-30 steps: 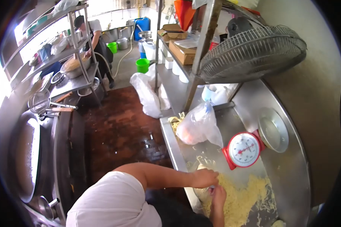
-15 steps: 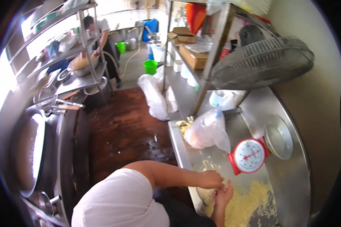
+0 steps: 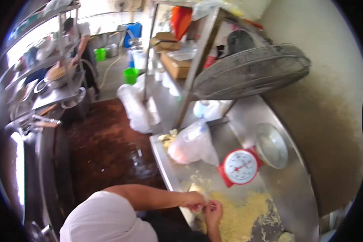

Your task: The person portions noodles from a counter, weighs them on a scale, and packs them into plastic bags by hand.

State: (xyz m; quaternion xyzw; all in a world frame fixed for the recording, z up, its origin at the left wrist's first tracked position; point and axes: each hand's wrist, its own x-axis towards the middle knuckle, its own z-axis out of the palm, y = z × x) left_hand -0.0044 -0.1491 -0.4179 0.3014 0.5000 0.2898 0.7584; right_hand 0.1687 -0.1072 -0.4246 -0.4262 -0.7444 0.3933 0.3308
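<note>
Where the scale [image 3: 240,166] and dish [image 3: 271,146] stand on the steel surface [image 3: 284,185], loose noodles [image 3: 242,215] spread before them, a full bag [image 3: 193,143] sits farther left, and a fan [image 3: 250,74] juts over the far side. At the near edge, the left hand's [image 3: 194,200] fingers are curled closed on 1 pale bag [image 3: 197,188]; the right hand's [image 3: 213,210] fingers bend narrow just beside, their hold too blurred to tell.

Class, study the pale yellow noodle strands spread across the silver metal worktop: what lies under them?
At the right, gaps between the pale yellow noodle strands show the silver metal worktop. Under their dense middle everything is covered, so nothing there can be seen.
</note>
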